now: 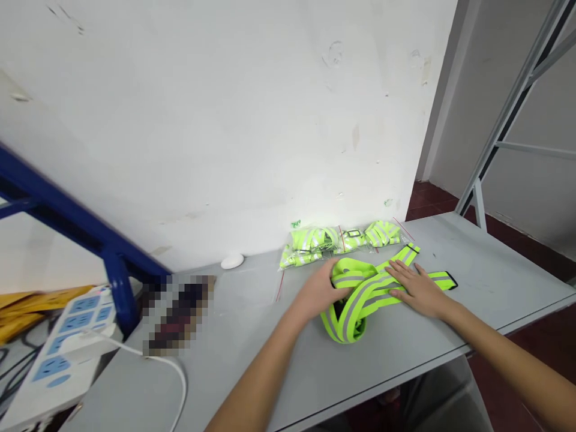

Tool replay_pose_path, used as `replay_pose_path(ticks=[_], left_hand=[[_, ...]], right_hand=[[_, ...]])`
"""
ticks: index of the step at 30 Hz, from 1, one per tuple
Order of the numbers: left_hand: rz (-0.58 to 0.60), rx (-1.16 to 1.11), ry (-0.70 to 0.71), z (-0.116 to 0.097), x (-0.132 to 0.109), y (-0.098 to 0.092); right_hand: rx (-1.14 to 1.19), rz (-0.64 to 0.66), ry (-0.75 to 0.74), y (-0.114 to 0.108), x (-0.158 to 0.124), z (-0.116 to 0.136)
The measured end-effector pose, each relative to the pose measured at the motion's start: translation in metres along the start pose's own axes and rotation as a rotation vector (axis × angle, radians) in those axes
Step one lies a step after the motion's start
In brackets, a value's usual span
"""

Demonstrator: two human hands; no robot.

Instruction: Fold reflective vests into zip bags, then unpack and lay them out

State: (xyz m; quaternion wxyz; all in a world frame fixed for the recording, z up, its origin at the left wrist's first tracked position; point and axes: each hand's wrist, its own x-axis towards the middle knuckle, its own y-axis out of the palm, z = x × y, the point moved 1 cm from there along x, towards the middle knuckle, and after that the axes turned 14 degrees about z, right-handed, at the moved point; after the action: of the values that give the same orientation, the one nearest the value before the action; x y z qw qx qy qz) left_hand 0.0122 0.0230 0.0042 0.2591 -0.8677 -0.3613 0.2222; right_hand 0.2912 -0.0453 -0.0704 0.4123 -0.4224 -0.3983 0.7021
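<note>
A fluorescent yellow-green reflective strap harness (355,306) with grey stripes lies on the grey table, partly looped into a bundle. My left hand (320,291) grips the left side of the bundle, fingers curled over it and thumb in front. On the right, my right hand (418,290) lies flat with fingers spread across the straps, pressing them toward the table. Two strap ends with black trim reach out past this hand, one toward the back and one to the right. My left palm and parts of the bundle's inside are hidden.
Clear bags of similar neon straps (315,240) rest along the wall. A flat, clear zip bag (256,285) and a white rounded object (233,261) lie left of them. Farther left are a blurred-out flat item (180,315), a white cable (182,378), a power strip (67,348) and a blue metal frame (119,282).
</note>
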Motion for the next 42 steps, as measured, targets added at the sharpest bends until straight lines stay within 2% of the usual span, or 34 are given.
replay_pose_path(ticks=[3,6,8,11,14,17,20,23,25,28,31,34,37,42], left_hand=[[-0.125,0.367,-0.165,-0.005,-0.012,-0.032],[-0.192,0.439,-0.129,0.001,-0.024,-0.043],[-0.199,0.365,-0.05,0.013,-0.026,-0.035],[-0.2,0.243,-0.01,0.038,-0.025,-0.01],[-0.191,0.31,0.007,0.053,-0.023,0.015],[-0.149,0.399,0.024,0.053,-0.025,0.028],[-0.084,0.407,0.069,0.048,-0.028,0.031],[-0.027,0.432,0.09,0.045,-0.029,0.033],[-0.01,0.451,0.106,0.043,-0.029,0.034],[0.03,0.457,0.172,0.036,-0.03,0.037],[0.068,0.441,0.263,0.029,-0.032,0.038],[0.066,0.415,0.288,0.028,-0.033,0.04],[0.041,0.375,0.249,0.033,-0.032,0.043],[0.04,0.347,0.237,0.04,-0.026,0.047]], right_hand=[[-0.043,-0.001,0.065,-0.004,0.0,-0.015],[-0.079,-0.015,0.121,-0.006,-0.002,-0.03],[-0.094,-0.024,0.143,-0.007,-0.003,-0.039],[-0.107,-0.03,0.146,-0.008,-0.004,-0.049],[-0.115,-0.028,0.1,-0.009,-0.007,-0.054],[-0.095,-0.041,0.075,-0.011,-0.012,-0.06],[-0.067,-0.084,0.098,-0.012,-0.016,-0.069],[-0.082,-0.201,0.163,-0.018,-0.017,-0.069],[-0.109,-0.33,0.196,-0.028,-0.014,-0.054],[-0.137,-0.458,0.112,-0.045,0.002,-0.002],[-0.101,-0.349,-0.026,-0.054,0.032,0.061],[0.054,-0.133,-0.052,-0.048,0.067,0.103],[0.231,0.005,-0.059,-0.033,0.094,0.115],[0.299,0.026,-0.083,-0.019,0.11,0.099]])
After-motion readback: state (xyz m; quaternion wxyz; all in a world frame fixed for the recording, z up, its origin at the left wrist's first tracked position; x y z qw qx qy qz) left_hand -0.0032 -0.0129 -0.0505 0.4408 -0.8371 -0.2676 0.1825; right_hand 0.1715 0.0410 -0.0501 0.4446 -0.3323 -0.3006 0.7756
